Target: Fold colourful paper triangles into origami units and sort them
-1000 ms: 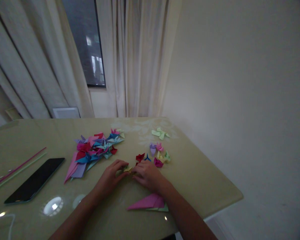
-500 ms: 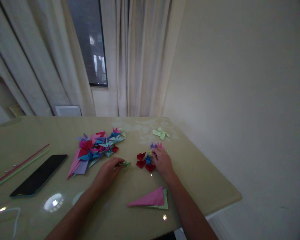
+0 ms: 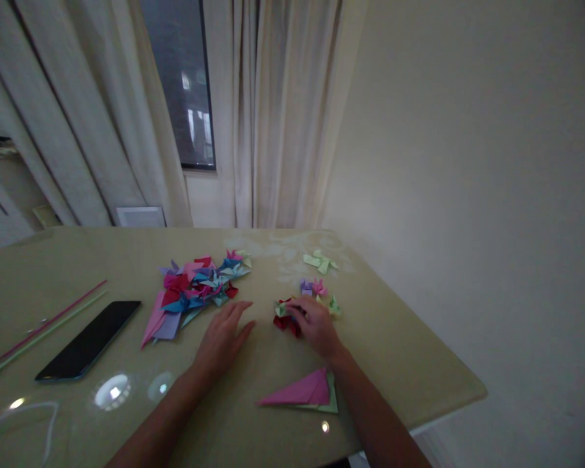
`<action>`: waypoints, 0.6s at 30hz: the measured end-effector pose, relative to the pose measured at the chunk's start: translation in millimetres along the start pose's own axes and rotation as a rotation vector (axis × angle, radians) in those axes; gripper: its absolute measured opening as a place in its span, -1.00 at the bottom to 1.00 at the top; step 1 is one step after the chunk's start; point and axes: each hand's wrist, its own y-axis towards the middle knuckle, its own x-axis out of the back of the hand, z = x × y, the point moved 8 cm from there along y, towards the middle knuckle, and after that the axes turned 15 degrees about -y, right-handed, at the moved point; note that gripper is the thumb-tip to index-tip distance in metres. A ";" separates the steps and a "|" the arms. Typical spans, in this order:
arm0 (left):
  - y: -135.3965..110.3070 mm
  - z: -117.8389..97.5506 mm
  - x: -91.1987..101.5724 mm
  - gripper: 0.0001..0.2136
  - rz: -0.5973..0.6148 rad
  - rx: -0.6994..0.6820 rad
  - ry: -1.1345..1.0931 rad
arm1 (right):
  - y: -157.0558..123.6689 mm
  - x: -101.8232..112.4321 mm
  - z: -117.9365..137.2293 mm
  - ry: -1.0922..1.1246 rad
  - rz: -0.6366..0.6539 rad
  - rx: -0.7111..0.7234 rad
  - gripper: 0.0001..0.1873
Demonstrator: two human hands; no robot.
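My left hand (image 3: 223, 338) lies flat on the table (image 3: 400, 351) with its fingers stretched out, empty, just below a pile of folded paper shapes (image 3: 199, 286) in pink, blue, red and purple. My right hand (image 3: 314, 325) is curled over a small cluster of red and pale green folded pieces (image 3: 281, 317), fingers closed on them. Small purple, pink and green folded flowers (image 3: 316, 289) lie just beyond that hand. A pale green folded shape (image 3: 320, 260) sits farther back.
A pink triangle-folded sheet on a green one (image 3: 305, 391) lies near my right forearm. A black phone (image 3: 88, 339) and pink and green straws (image 3: 53, 322) lie at left. A white cable (image 3: 29, 416) is at bottom left. The table's right edge runs close by the wall.
My left hand let go of the small green piece and flattened on the table. My right hand drew the small pieces together and closed over them, shifting slightly toward me.
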 end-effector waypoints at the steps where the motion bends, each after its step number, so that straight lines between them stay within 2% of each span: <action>1: 0.8 7.6 9.2 -0.61 -0.043 0.042 0.118 | 0.8 14.5 -15.6 -0.035 -0.087 -0.070 -0.77; 3: 1.2 23.7 25.7 -0.58 -0.087 0.140 0.320 | -0.7 44.1 -48.3 -0.146 -0.221 -0.220 -0.76; 5: 1.5 36.8 34.6 -0.60 -0.066 0.204 0.423 | -5.1 65.9 -79.0 -0.291 -0.243 -0.373 -0.77; 9: 4.4 44.0 32.4 -0.73 0.003 0.160 0.341 | -22.0 81.4 -123.9 -0.580 -0.052 -0.669 -0.84; 12: 5.7 38.6 26.2 -0.78 -0.023 0.113 0.155 | -32.1 80.6 -133.0 -0.682 0.078 -0.794 -0.87; 14: 5.9 30.0 17.8 -0.81 -0.004 0.070 0.005 | -30.2 81.7 -124.2 -0.701 0.033 -0.790 -0.85; 15: 5.8 24.5 11.9 -0.82 0.028 0.047 -0.066 | -25.9 80.7 -114.8 -0.681 -0.020 -0.744 -0.82; 17: 4.7 12.5 0.2 -0.83 0.107 0.013 -0.181 | -13.4 68.7 -87.3 -0.545 -0.094 -0.553 -0.77; 18: 3.8 6.3 -4.3 -0.83 0.138 -0.002 -0.221 | -7.1 56.6 -70.3 -0.438 -0.083 -0.424 -0.75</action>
